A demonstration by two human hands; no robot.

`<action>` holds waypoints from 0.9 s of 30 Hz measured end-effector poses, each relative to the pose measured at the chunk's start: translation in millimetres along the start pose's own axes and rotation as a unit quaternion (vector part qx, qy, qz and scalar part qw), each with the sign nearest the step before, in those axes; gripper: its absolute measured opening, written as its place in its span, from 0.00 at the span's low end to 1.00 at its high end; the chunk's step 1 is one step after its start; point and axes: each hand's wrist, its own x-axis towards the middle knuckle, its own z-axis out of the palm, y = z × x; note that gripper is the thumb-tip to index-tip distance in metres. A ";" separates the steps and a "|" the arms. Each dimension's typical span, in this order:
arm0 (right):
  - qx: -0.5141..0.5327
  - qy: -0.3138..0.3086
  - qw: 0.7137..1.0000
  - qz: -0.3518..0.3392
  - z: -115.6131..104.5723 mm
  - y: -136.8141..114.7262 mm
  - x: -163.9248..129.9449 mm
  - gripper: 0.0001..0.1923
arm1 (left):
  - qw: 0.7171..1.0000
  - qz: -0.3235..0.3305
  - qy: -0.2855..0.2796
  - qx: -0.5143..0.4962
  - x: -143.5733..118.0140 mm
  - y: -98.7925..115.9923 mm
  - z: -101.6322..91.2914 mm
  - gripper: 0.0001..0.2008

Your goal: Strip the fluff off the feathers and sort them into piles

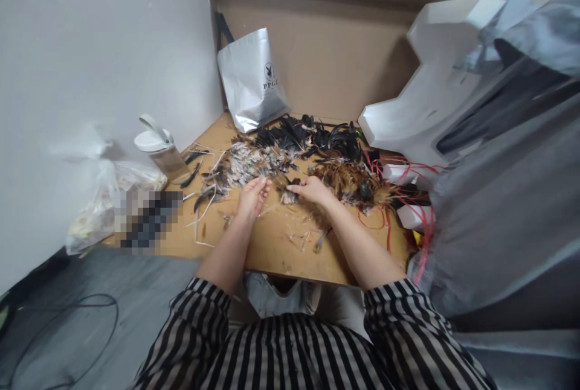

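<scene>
Over the middle of the table (267, 251) my two hands are close together. My left hand (254, 197) is closed in a pinch; whatever its fingertips hold is too small to make out. Thumb and forefinger of my right hand (315, 189) grip a small brownish tuft of feathers (287, 195). Beyond my left hand spreads a pile of pale grey-white feathers (254, 160). Golden-brown feathers (347, 182) are heaped just right of my right hand. Behind both piles lie long black feathers (290, 134).
A silver bag (249, 82) stands at the back left by a cardboard panel (330, 58). Left are a lidded clear container (163, 151) and a plastic bag (102, 197). Red strings (423, 221) hang at the right edge, beside grey fabric (512, 209). White strips (206, 209) lie at left.
</scene>
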 end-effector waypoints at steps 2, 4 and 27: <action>-0.004 0.003 1.000 0.000 4.9 2.5 -5.3 0.26 | 1.000 0.000 -0.007 0.001 0.0 0.8 -0.3 0.10; -0.006 0.036 0.999 0.001 7.9 7.1 -8.3 0.27 | 1.000 0.001 -0.012 0.000 -0.2 1.3 -0.5 0.10; -0.261 0.049 0.963 -0.048 18.3 17.0 -28.5 0.10 | 0.996 -0.039 -0.026 0.078 -4.9 1.9 6.8 0.09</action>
